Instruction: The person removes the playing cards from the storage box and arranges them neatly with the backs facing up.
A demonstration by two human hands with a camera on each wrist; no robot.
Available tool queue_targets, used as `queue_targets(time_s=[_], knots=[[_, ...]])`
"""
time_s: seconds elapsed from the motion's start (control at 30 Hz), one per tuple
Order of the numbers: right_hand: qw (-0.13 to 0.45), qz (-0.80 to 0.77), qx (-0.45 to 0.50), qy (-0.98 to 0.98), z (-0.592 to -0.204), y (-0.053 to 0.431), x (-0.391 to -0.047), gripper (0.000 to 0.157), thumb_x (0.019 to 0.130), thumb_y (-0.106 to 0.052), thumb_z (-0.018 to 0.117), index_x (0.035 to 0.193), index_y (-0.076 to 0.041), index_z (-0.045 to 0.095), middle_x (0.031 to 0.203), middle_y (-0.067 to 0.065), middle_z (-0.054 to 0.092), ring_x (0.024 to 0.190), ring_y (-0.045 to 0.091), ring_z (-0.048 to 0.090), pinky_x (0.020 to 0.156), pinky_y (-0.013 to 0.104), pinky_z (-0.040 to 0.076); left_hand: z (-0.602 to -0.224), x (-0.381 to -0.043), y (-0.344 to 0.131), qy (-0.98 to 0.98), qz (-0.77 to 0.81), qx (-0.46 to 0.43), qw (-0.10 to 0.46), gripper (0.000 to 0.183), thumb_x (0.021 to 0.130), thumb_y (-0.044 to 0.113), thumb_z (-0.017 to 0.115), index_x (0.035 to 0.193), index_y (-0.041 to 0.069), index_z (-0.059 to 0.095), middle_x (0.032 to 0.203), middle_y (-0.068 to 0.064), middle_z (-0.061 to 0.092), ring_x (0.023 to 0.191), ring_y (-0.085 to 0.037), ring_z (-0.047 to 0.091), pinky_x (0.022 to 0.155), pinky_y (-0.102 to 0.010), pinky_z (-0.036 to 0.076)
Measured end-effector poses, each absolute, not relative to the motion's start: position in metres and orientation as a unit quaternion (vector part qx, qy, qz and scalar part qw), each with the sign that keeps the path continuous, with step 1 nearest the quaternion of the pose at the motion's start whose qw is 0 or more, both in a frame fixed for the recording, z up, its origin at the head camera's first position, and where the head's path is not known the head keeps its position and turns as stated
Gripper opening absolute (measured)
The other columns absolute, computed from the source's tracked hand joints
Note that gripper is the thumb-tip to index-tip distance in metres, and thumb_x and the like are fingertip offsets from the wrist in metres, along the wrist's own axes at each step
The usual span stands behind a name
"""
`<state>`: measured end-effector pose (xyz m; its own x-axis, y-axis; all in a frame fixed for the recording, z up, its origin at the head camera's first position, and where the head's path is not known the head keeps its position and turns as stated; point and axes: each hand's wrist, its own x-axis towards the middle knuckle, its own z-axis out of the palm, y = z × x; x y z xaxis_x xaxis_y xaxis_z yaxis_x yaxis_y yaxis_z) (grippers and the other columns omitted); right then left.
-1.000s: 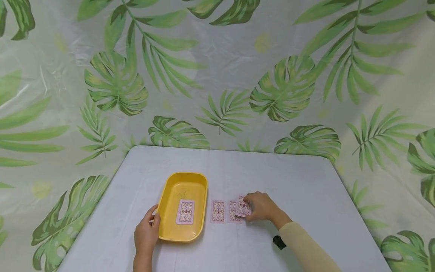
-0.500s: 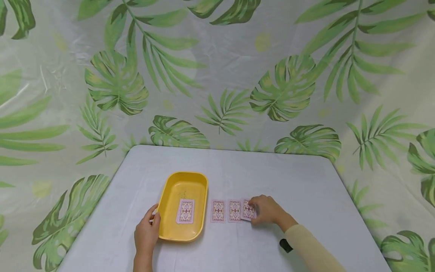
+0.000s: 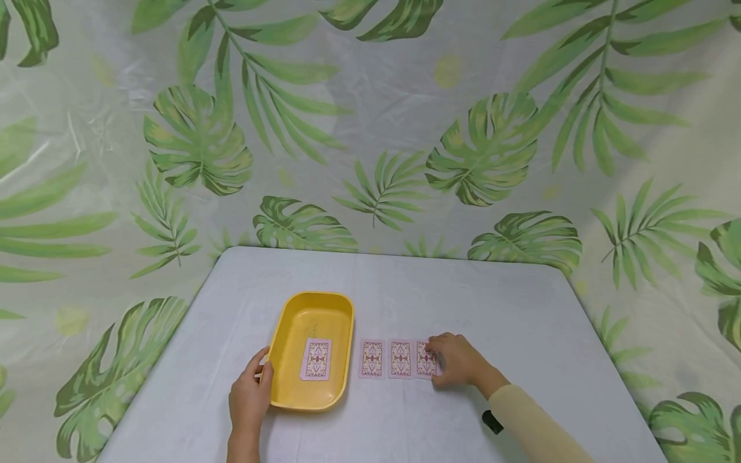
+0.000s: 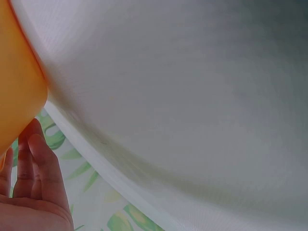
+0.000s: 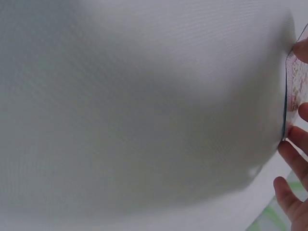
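My left hand [image 3: 249,391] grips the left side of a yellow plastic tray [image 3: 303,315], thumb at the rim. In the left wrist view its fingers [image 4: 48,163] lie against the tray's outer wall. A playing card [image 3: 315,360], or a small pile, lies back up inside the tray. To the tray's right, two face-down cards, one nearer [image 3: 371,359] and one in the middle [image 3: 401,359], sit side by side. My right hand [image 3: 461,361] pinches a third card [image 3: 424,360] at the end of that row; its edge [image 5: 291,91] shows in the right wrist view.
A white cloth covers the table [image 3: 393,289]. Behind it hangs a leaf-printed sheet [image 3: 382,116]. A small black object [image 3: 493,422] sits under the right sleeve [image 3: 535,418], at the wrist.
My right hand has moved a little to the right and lowered its card from overlapping the middle card to the row's right end. The left hand and tray have stayed put.
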<state>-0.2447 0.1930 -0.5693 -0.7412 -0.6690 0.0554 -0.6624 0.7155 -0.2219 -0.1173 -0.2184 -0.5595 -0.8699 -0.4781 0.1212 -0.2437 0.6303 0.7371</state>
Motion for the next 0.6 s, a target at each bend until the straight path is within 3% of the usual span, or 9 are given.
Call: queue_targets(time_s=[0.37, 0.6], knots=[[0.028, -0.108, -0.343, 0.933, -0.565, 0.190, -0.244, 0.060, 0.065, -0.035, 0.076, 0.118, -0.007, 0.067, 0.127, 0.014, 0.061, 0.120, 0.036, 0.051, 0.094, 0.058, 0.039, -0.561, -0.117, -0.219, -0.890, -0.378, 0.203, 0.156, 0.037, 0.100, 0.020, 0.050, 0.134, 0.010, 0.058, 0.100, -0.018, 0.069, 0.081, -0.029, 0.067, 0.065, -0.039, 0.049], [0.004, -0.160, -0.328, 0.931, -0.556, 0.173, -0.250, 0.052, 0.069, -0.034, 0.079, 0.112, -0.007, 0.069, 0.114, 0.008, 0.066, 0.111, 0.029, 0.058, 0.094, 0.053, 0.042, -0.561, -0.118, -0.219, -0.890, -0.377, 0.204, 0.154, 0.037, 0.100, 0.021, 0.050, 0.135, 0.011, 0.058, 0.101, -0.018, 0.069, 0.083, -0.030, 0.067, 0.068, -0.044, 0.050]])
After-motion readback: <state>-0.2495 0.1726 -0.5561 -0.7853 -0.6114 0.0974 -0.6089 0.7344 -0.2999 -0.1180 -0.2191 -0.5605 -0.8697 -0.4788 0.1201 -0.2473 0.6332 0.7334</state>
